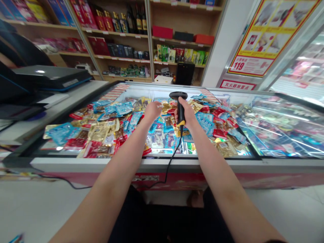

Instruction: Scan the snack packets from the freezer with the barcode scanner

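My right hand (187, 113) is wrapped round the handle of a black and yellow barcode scanner (178, 96), held upright above the freezer's glass lid. Its black cable (173, 156) hangs over the freezer's front edge. To the left of the scanner, my left hand (152, 112) has its fingers drawn together over the packets; what they pinch, if anything, is too blurred to name. Small snack packets lie in loose heaps on the glass: blue ones (63, 132) and gold ones (101, 131) at the left, red ones (220, 125) at the right.
The chest freezer (162, 162) stretches across in front of me, with its right section (280, 126) under glass. At the left stands a counter (27, 126) with a flat black device (54, 77) on it. Stocked shelves (118, 33) stand behind, beside a wall poster (268, 37).
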### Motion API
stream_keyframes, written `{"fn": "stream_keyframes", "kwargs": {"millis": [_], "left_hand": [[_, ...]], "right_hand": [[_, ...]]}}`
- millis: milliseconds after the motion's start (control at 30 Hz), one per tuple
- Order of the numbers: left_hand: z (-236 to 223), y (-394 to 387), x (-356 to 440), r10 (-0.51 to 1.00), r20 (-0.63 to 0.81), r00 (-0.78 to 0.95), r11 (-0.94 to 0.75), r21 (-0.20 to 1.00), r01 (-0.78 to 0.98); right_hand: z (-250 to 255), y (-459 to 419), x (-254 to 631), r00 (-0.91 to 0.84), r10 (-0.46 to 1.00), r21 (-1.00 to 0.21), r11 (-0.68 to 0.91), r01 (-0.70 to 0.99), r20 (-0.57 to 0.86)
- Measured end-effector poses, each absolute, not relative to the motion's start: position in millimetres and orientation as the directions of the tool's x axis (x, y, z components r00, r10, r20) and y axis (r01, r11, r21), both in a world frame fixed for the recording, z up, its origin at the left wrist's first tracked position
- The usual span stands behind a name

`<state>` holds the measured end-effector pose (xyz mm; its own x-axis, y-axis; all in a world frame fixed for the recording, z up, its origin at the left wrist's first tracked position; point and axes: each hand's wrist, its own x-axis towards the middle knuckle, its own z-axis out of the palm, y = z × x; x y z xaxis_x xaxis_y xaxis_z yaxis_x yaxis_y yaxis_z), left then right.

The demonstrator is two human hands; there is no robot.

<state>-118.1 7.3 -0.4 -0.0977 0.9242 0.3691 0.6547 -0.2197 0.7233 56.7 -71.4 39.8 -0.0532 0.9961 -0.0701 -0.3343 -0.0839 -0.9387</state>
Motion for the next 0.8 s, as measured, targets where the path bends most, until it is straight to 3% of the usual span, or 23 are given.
{"fn": "stream_keyframes", "kwargs": {"millis": [300, 433, 600, 800], "left_hand": [[4, 9, -197, 0.898, 0.357, -0.257, -0.057, 0.674, 0.737], [-2, 3, -225, 0.924, 0.335, -0.186, -0.075, 0.633, 0.77], [-2, 0, -235, 0.99, 0.132, -0.058, -0.01, 0.468, 0.884], [7, -5, -247, 0.997, 0.066, 0.032, -0.053, 0.363, 0.93]], "right_hand": [[24, -78, 32, -0.203, 0.968, -0.956, -0.19, -0.221, -0.146], [21, -85, 23, -0.237, 0.959, -0.962, -0.204, -0.184, -0.158], [18, -84, 22, -0.23, 0.957, -0.964, -0.214, -0.155, -0.175], [14, -81, 25, -0.249, 0.955, -0.97, -0.199, -0.143, -0.159]]}}
